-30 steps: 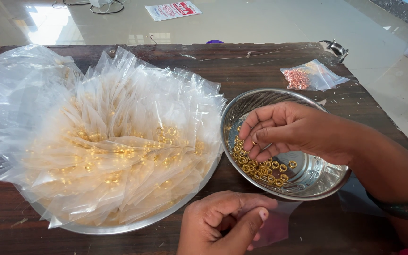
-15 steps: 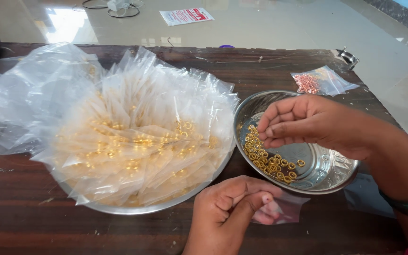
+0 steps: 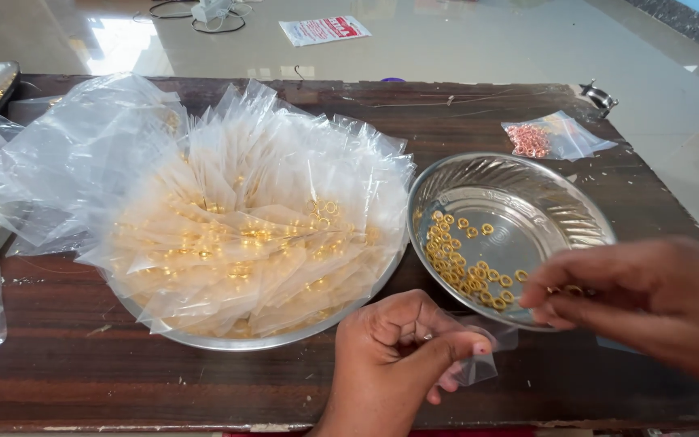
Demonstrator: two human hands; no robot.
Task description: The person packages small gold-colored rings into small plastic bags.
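While the wide steel platter (image 3: 228, 338) heaped with clear packets of gold rings sits at your left, your left hand (image 3: 394, 356) pinches a small clear plastic pouch (image 3: 479, 364), its long axis running out toward the right. Beyond it, the round steel dish (image 3: 519, 202) holds loose gold rings (image 3: 459, 259). Your right hand (image 3: 649, 299) hovers at its rim, fingertips closed on rings, above the dark wooden table (image 3: 66, 380) on a pale glossy floor (image 3: 479, 40)

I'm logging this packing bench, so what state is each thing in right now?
Large steel plate: piled with filled clear pouches.
Small steel dish: partly filled with loose gold rings, bunched at its left.
Small clear pouch: pinched in the left hand.
Right hand: fingertips pinched on gold rings.
Clear bag of pink pieces: lying flat, apart.
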